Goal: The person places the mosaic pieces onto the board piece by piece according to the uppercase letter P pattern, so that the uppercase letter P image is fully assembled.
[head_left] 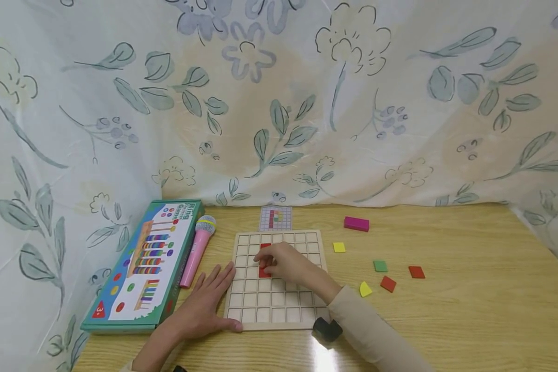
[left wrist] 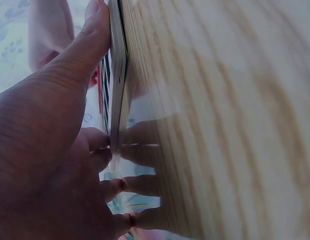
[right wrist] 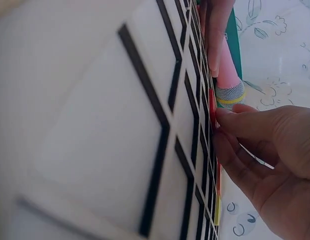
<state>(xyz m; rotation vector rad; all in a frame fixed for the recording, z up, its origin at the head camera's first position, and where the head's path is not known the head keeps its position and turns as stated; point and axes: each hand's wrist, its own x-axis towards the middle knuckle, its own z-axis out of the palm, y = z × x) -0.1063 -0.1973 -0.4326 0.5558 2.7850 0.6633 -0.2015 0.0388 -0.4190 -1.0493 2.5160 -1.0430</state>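
Nearest: left hand (head_left: pixel 204 305) lay spread at the grid board's (head_left: pixel 250 314) left edge, thumb on the front-left corner, fingers straight, nothing grasped that I could make out. Looked like bracing.

Right hand (head_left: pixel 285 261) was over the board, fingers curled, thumb and fingertip pinching at a red tile (head_left: pixel 264 272) in the third column from the left. More red (head_left: pixel 265 245) showed past the fingers, same column; cells under the palm were hidden.

My read on the step: seating red tiles to follow the pattern card (head_left: pixel 276 219). Next move called for squaring the tile in its cell, letting go, then checking the card before picking another piece.

Loose stock on the counter (head_left: pixel 469 310), right of the board: yellow wedge (head_left: pixel 365 289), two spare reds (head_left: pixel 388 283), green tile (head_left: pixel 380 266), yellow square (head_left: pixel 339 247) farther back. Left side: pink microphone (head_left: pixel 197 256) just beside a game box (head_left: pixel 163 248).

Farthest: card just past the board's far edge, magenta block (head_left: pixel 356 223) to its right, floral cloth (head_left: pixel 283 103) behind.
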